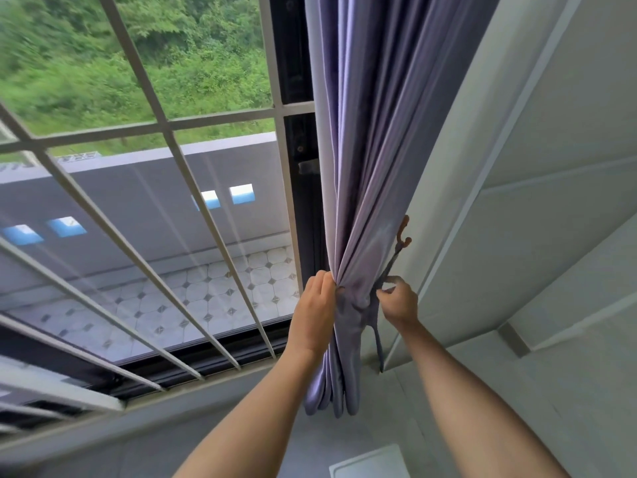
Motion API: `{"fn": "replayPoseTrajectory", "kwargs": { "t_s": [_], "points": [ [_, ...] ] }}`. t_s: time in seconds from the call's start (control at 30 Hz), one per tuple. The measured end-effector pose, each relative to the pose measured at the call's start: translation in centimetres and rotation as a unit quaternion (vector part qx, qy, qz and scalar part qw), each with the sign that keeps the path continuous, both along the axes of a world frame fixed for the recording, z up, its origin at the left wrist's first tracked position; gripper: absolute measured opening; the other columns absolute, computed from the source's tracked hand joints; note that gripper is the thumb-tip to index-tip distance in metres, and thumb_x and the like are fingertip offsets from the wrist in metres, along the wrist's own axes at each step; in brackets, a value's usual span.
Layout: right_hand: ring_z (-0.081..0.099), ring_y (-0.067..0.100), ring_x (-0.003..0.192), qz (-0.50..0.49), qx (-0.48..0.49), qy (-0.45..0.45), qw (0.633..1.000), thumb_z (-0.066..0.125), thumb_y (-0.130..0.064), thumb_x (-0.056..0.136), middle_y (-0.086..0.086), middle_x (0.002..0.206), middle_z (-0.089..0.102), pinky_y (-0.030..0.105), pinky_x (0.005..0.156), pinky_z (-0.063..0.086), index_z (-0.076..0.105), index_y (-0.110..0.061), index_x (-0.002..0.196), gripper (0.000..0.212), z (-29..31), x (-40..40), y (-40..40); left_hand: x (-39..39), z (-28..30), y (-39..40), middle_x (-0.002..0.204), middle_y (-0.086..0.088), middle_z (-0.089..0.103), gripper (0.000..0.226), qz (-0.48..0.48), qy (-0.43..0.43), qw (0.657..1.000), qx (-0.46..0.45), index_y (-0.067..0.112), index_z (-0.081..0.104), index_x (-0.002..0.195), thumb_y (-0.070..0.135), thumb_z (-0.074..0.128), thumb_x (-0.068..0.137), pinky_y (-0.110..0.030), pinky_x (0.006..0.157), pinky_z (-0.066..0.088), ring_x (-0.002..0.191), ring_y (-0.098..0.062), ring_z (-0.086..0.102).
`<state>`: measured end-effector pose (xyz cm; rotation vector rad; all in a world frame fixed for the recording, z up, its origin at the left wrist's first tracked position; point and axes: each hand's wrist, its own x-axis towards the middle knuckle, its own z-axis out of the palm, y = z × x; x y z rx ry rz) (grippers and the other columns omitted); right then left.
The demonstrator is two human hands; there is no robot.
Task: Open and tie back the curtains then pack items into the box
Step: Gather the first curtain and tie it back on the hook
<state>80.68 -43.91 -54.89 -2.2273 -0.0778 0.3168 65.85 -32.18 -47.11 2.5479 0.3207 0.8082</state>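
In the head view I am watching both arms reaching up toward the curtain [365,174], which is hanging gathered at the right edge of the window, between the dark window frame [296,160] and the pale wall [517,201]. My left hand [315,307] is closing around the bunched folds at their narrowest point, the fingers curling into the cloth from the nine o'clock side. My right hand [398,301] is pinching the thin tie cord [389,263] on the three o'clock side, thumb and forefinger nearly closed, the rest of the fingers loosely folded. The cord is running up toward one o'clock to a small brown hook [404,232] on the wall, and a loose tail is dangling down toward six o'clock. I am judging the risk as this: if the left hand is easing off before the cord is snug, the folds may be spilling back toward the window bars [151,108]; and if the right hand is pulling too hard, the cord could be slipping off the hook, since I cannot tell how firmly it is seated there. The curtain's long axis is running from twelve to six o'clock, leaning slightly, its free hem pointing down toward six.
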Motion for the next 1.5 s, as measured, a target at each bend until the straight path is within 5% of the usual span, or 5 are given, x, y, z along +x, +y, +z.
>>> {"fn": "replayPoseTrajectory", "kwargs": {
  "t_s": [0.33, 0.53, 0.77, 1.13, 1.5],
  "points": [
    [0.051, 0.034, 0.124, -0.054, 0.078, -0.010, 0.995, 0.078, -0.024, 0.079, 0.018, 0.138, 0.048, 0.039, 0.099, 0.043, 0.028, -0.004, 0.145, 0.086, 0.8, -0.2, 0.8, -0.6, 0.0, -0.6, 0.076, -0.006, 0.045, 0.044, -0.001, -0.003, 1.000, 0.002, 0.019, 0.033, 0.084, -0.015, 0.061, 0.079, -0.030, 0.052, 0.044, 0.065, -0.018, 0.039],
    [0.063, 0.036, 0.095, -0.053, 0.056, 0.018, 0.997, 0.057, -0.021, 0.092, 0.014, 0.095, 0.066, 0.031, 0.071, 0.040, 0.057, -0.004, 0.105, 0.021, 1.7, 0.4, 1.0, -0.4, -0.5, -0.3, 0.080, -0.004, 0.046, 0.044, 0.009, 0.009, 1.000, -0.001, 0.019, 0.033, 0.086, -0.012, 0.063, 0.080, -0.031, 0.054, 0.046, 0.067, -0.019, 0.042],
    [0.048, 0.020, 0.057, -0.039, 0.103, 0.011, 0.994, 0.058, -0.019, 0.088, 0.004, 0.059, 0.048, 0.020, 0.048, 0.036, 0.045, -0.007, 0.068, 0.027, 2.9, -5.9, 0.0, -0.1, -0.7, -0.2, 0.078, -0.001, 0.042, 0.046, 0.028, 0.011, 1.000, -0.009, 0.020, 0.031, 0.083, -0.014, 0.060, 0.080, -0.026, 0.055, 0.040, 0.066, -0.017, 0.037],
    [0.063, 0.025, 0.085, 0.059, -0.137, -0.136, 0.979, 0.050, -0.022, 0.094, 0.004, 0.090, 0.064, 0.033, 0.064, 0.041, 0.050, -0.017, 0.087, 0.009, 4.3, -16.4, -0.6, -0.3, 0.1, 0.1, 0.084, -0.005, 0.047, 0.024, -0.005, 0.054, 0.995, -0.080, 0.013, 0.041, 0.085, -0.010, 0.048, 0.083, -0.043, 0.064, 0.046, 0.072, -0.025, 0.045],
    [0.064, 0.024, 0.076, -0.009, -0.037, -0.154, 0.987, 0.047, -0.020, 0.089, 0.008, 0.086, 0.069, 0.027, 0.062, 0.045, 0.062, -0.018, 0.112, 0.027, 6.1, -21.5, 3.4, -0.5, 2.2, 1.4, 0.083, -0.001, 0.048, 0.016, -0.061, 0.087, 0.985, -0.137, 0.005, 0.053, 0.078, 0.016, 0.060, 0.089, -0.033, 0.063, 0.045, 0.070, -0.019, 0.047]
  ]
}}
